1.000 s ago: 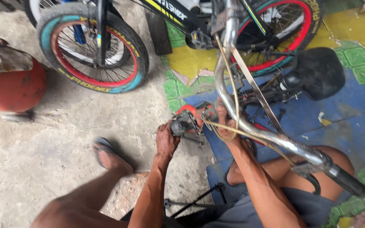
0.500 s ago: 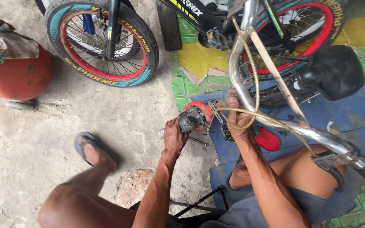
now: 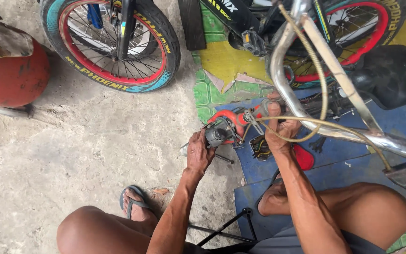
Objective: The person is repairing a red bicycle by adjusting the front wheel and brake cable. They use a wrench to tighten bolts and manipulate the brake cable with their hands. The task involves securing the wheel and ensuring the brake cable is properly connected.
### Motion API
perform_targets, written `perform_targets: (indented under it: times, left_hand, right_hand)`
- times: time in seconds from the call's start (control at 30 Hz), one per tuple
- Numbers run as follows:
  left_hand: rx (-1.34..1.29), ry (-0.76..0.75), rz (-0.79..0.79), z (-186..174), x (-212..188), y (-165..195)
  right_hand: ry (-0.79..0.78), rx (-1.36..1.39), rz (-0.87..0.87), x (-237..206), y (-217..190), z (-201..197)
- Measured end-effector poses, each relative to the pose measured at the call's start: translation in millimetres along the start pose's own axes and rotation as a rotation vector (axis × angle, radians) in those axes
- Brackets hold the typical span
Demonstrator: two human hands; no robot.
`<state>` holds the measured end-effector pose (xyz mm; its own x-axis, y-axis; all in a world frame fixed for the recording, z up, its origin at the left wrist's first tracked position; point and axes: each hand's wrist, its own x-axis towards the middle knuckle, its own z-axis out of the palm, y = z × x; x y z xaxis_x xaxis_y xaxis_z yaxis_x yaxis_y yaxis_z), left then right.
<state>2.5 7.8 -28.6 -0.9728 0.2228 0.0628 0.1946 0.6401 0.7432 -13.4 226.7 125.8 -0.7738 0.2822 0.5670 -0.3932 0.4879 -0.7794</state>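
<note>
My left hand (image 3: 199,153) grips a grey metal bicycle part (image 3: 218,134), a hub-like piece at the end of an orange frame tube (image 3: 229,117). My right hand (image 3: 280,127) is closed around the frame tube and a yellowish cable (image 3: 323,123) just right of it. A chrome handlebar (image 3: 306,115) sweeps over my right arm. Both hands sit low over the edge between concrete floor and blue mat.
A bicycle wheel with a teal and red tyre (image 3: 113,44) stands at top left, another bicycle (image 3: 240,23) and a black saddle (image 3: 391,75) at top right. A red round tank (image 3: 12,77) lies far left. My sandalled foot (image 3: 135,204) rests on the concrete; a black stand (image 3: 224,228) lies near my knees.
The view has shifted upward and left, so the wheel and tank sit lower in frame. My hands keep their hold on the part and frame; my foot has drawn closer.
</note>
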Motion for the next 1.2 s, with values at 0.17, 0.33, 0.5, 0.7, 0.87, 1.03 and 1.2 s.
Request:
perform_targets:
  times: [0.17, 0.33, 0.5, 0.7, 0.87, 1.03, 1.2]
  left_hand:
    - [-0.072, 0.026, 0.06, -11, -8, -12]
    - [-0.176, 0.027, -0.025, -29, -20, -15]
    - [-0.234, 0.042, 0.0, -52, -21, -15]
    - [-0.246, 0.083, -0.051, -54, -25, -25]
    - [-0.351, 0.039, 0.03, -29, -29, -17]
    - [-0.392, 0.067, 0.002, -11, -31, -11]
    - [-0.312, 0.109, 0.03, -7, -27, -17]
  right_hand:
    - [-0.011, 0.017, -0.037, -5, -3, 0]
    - [-0.035, -0.088, -0.079, -2, -4, 6]
    - [-0.022, -0.041, -0.024, 0, -7, 16]
    - [0.053, 0.145, 0.078, -9, -2, -5]
    - [0.048, 0.099, -0.017, -32, 4, -32]
    - [0.035, 0.005, -0.081, -40, 7, -43]
    - [0.041, 0.004, -0.049, -35, 12, -41]
